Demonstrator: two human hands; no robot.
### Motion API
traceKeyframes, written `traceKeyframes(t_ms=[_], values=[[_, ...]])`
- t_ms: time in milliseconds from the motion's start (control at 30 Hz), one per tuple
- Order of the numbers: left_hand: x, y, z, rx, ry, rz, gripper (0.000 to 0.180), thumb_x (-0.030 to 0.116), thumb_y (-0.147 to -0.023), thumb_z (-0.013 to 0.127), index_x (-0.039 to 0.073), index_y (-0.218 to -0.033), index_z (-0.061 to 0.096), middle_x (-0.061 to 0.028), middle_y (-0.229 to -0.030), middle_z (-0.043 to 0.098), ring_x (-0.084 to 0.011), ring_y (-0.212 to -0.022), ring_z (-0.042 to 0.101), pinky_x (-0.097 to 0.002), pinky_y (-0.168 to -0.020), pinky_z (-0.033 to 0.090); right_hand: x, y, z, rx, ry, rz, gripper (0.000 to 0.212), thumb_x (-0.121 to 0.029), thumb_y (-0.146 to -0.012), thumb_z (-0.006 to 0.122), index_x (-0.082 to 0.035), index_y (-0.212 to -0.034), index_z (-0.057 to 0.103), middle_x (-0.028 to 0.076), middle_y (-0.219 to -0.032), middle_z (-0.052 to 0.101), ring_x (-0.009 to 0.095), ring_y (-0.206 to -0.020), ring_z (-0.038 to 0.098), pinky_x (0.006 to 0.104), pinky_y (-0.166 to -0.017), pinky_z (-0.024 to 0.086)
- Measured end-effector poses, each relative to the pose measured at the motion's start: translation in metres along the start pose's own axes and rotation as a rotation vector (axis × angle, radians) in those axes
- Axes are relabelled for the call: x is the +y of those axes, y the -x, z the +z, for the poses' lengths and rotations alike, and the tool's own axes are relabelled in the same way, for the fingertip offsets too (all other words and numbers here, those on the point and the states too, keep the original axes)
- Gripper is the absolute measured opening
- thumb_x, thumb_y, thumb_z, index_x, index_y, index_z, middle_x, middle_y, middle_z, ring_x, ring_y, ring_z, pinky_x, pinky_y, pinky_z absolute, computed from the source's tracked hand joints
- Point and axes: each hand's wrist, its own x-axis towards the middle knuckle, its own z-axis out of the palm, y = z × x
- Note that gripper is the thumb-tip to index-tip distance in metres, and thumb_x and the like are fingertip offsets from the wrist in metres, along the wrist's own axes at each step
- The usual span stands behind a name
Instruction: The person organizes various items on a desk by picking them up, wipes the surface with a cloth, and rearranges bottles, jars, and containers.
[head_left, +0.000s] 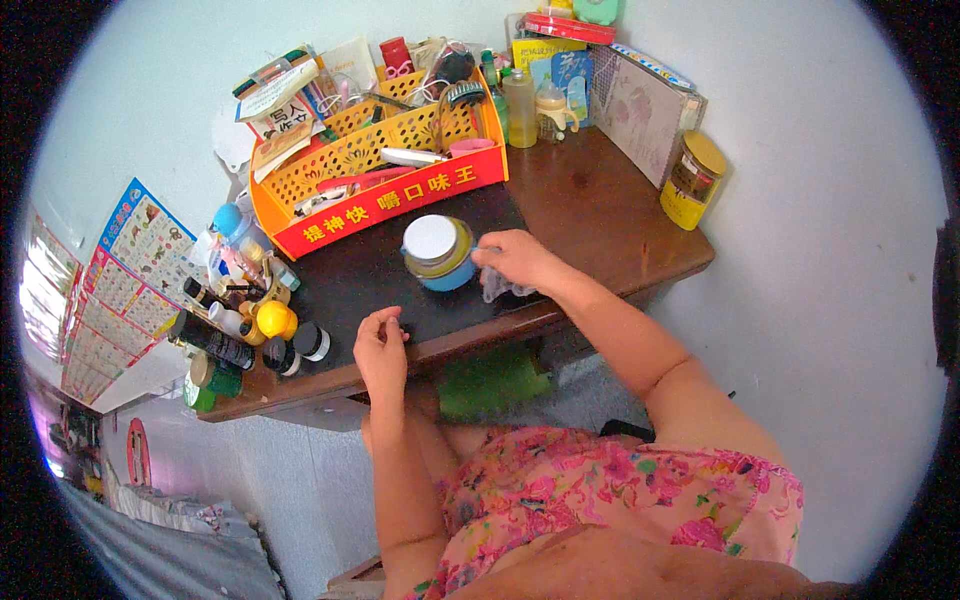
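Note:
A blue cup-shaped container (447, 275) with a yellowish rim and a round white lid (430, 238) stands upright on the dark part of the desk. Just to its right, my right hand (515, 258) is closed around a crumpled, whitish translucent piece of plastic or thin cloth (500, 288), part of which hangs below the fingers. The fingertips reach the container's right side, by its handle; whether they touch cannot be told. Near the desk's front edge, my left hand (380, 348) is raised with loosely curled fingers, a small gap between them and nothing visible inside.
Behind the container sits a yellow-and-red organizer box (395, 207) with combs and small items. Several bottles and jars, including a yellow one (276, 320), crowd the left. At the right back are a feeding bottle (552, 108), a gold-lidded tin (692, 180) and the brown desk (610, 215).

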Motion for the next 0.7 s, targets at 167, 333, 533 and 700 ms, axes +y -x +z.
traceKeyframes(t_ms=[167, 333, 533, 700], values=[[-0.001, -0.002, 0.004, -0.017, 0.022, 0.042, 0.017, 0.004, -0.099, 0.059, 0.0, -0.107, 0.073, -0.0075, -0.094, 0.066, -0.0126, -0.073, 0.065, -0.0273, -0.068, 0.054, 0.033, 0.017, -0.053, 0.151, -0.001, 0.073, 0.033, -0.035, -0.096, 0.063, -0.002, -0.092, 0.07, 0.019, -0.089, 0.071, 0.036, -0.086, 0.07, 0.0472, -0.076, 0.054], [0.006, 0.0, 0.003, -0.014, -0.039, 0.055, 0.016, 0.005, -0.1, 0.058, 0.001, -0.105, 0.073, -0.0082, -0.095, 0.067, -0.0141, -0.073, 0.065, -0.029, -0.07, 0.054, 0.05, 0.028, -0.104, 0.341, 0.082, 0.164, 0.03, -0.031, -0.096, 0.063, -0.002, -0.094, 0.07, 0.017, -0.09, 0.072, 0.032, -0.085, 0.07, 0.0439, -0.077, 0.053], [-0.004, -0.002, 0.009, 0.008, -0.15, 0.136, 0.015, 0.006, -0.097, 0.06, 0.003, -0.103, 0.073, -0.0112, -0.097, 0.069, -0.0215, -0.08, 0.066, -0.0334, -0.076, 0.054, 0.095, -0.013, -0.149, 0.48, 0.176, 0.215, 0.032, -0.033, -0.096, 0.064, -0.002, -0.091, 0.07, 0.02, -0.088, 0.072, 0.037, -0.084, 0.069, 0.0479, -0.076, 0.051], [0.016, 0.002, 0.012, 0.032, -0.269, 0.21, 0.014, 0.006, -0.095, 0.061, 0.004, -0.101, 0.074, -0.0129, -0.099, 0.07, -0.0274, -0.089, 0.067, -0.0366, -0.081, 0.053, 0.108, -0.065, -0.154, 0.478, 0.242, 0.206, 0.037, -0.037, -0.095, 0.063, -0.002, -0.093, 0.073, 0.022, -0.096, 0.073, 0.042, -0.092, 0.069, 0.0518, -0.081, 0.052]])
